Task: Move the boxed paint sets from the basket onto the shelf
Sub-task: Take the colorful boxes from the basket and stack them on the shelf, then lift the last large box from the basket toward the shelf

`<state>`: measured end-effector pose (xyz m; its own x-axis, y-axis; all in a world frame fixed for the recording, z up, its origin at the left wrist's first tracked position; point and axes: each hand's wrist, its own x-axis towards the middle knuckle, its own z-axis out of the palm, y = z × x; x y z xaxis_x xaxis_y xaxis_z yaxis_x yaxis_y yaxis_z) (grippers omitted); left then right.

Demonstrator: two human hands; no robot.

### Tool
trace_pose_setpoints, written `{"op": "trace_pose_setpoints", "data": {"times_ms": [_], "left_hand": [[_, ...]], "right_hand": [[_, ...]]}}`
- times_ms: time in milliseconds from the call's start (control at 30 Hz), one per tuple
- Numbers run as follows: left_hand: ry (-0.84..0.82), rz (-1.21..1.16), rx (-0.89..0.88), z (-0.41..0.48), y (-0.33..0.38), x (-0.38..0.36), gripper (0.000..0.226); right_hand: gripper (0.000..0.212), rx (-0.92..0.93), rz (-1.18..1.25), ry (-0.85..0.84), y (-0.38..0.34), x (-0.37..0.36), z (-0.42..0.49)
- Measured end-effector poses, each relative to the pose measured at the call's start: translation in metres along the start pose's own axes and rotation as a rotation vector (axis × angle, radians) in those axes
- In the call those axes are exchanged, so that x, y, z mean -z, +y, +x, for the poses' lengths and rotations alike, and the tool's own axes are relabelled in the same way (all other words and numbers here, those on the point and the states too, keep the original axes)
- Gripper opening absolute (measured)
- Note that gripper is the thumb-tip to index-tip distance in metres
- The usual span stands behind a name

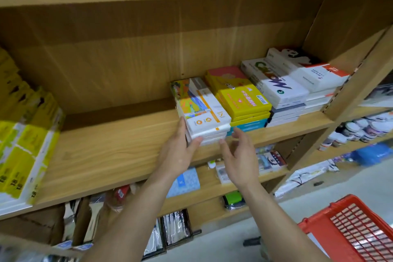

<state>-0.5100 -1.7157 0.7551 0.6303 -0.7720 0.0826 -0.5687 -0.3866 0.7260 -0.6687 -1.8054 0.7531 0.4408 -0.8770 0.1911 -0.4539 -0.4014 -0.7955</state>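
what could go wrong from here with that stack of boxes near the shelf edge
1. The white and orange stack sits close to the front edge of the shelf. A careless nudge from the left hand, which presses on its left side, might tip boxes off.
2. The right hand is open and grips nothing, so the top box could slide.
3. Pushing right may jostle the yellow stack beside it.

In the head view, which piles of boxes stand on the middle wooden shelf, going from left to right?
yellow-and-white flat boxes → white-and-orange box stack → yellow box stack → white boxes with dark lettering → white boxes with red corner
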Motion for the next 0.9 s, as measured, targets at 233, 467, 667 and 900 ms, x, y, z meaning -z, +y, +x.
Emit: {"op": "trace_pose_setpoints", "data": {"times_ms": [233, 467, 667, 900], "left_hand": [[0.065, -0.026, -0.005, 0.015, -0.003, -0.005, 0.063], [0.267, 0.052, -0.221, -0.051, 0.012, 0.000, 0.048], [-0.181, 0.065, -0.261, -0.085, 0.028, -0.074, 0.040], [-0.736, 0.266, -0.271, -0.102, 0.048, -0.236, 0.043]], "right_hand": [[0.049, 0.109, -0.173, -0.163, 0.008, 0.003, 0.009], [0.035, 0.163, -0.184, -0.182, 0.043, 0.034, -0.013], [0.037, -0.115, -0.334, -0.136, 0.132, 0.094, -0.050], [0.045, -0.642, -0.379, -0.046, 0.273, 0.182, -0.148]]}}
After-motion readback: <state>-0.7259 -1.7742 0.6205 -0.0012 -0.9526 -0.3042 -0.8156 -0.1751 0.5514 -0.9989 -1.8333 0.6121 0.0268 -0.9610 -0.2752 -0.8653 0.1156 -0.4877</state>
